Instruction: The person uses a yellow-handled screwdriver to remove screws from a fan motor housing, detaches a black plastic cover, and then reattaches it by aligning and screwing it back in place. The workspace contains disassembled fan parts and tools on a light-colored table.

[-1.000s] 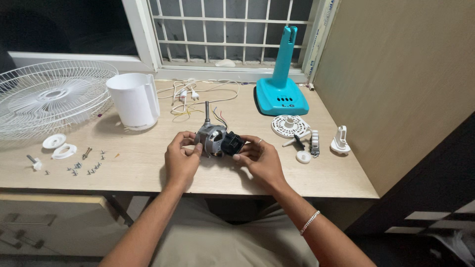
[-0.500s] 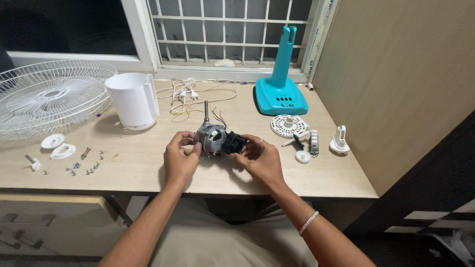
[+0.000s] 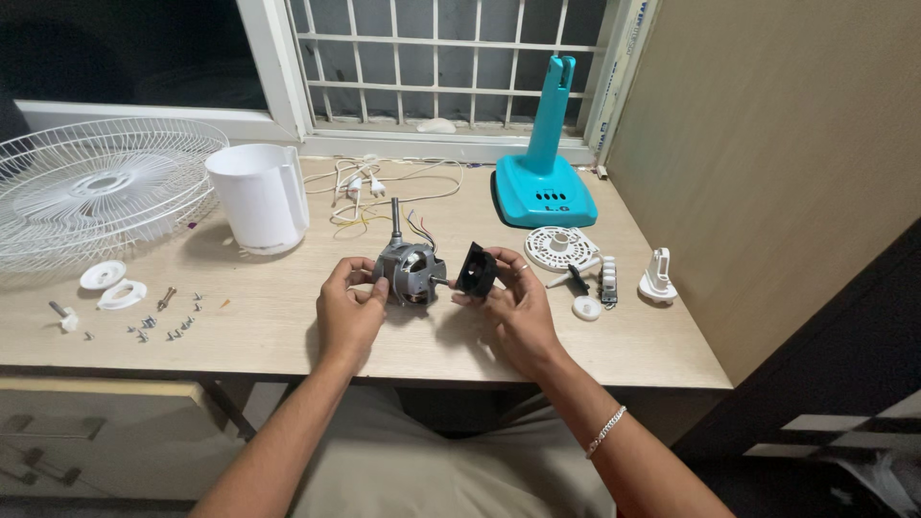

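A grey fan motor (image 3: 407,271) with an upright shaft and coloured wires stands on the wooden desk (image 3: 288,336), just in front of me. My left hand (image 3: 349,309) grips its left side. My right hand (image 3: 510,305) holds a small black plastic part (image 3: 475,270) a short way off the motor's right side, where a thin shaft end sticks out between the two.
A white fan grille (image 3: 96,192) lies at the far left, a white housing (image 3: 259,197) and a cable behind the motor. A teal fan stand (image 3: 545,182) is at the back right. White parts (image 3: 561,247) sit right; several screws (image 3: 158,321) and caps left.
The black part, seated against the motor a second ago, has come away to the right in my right hand. My left hand still steadies the motor.
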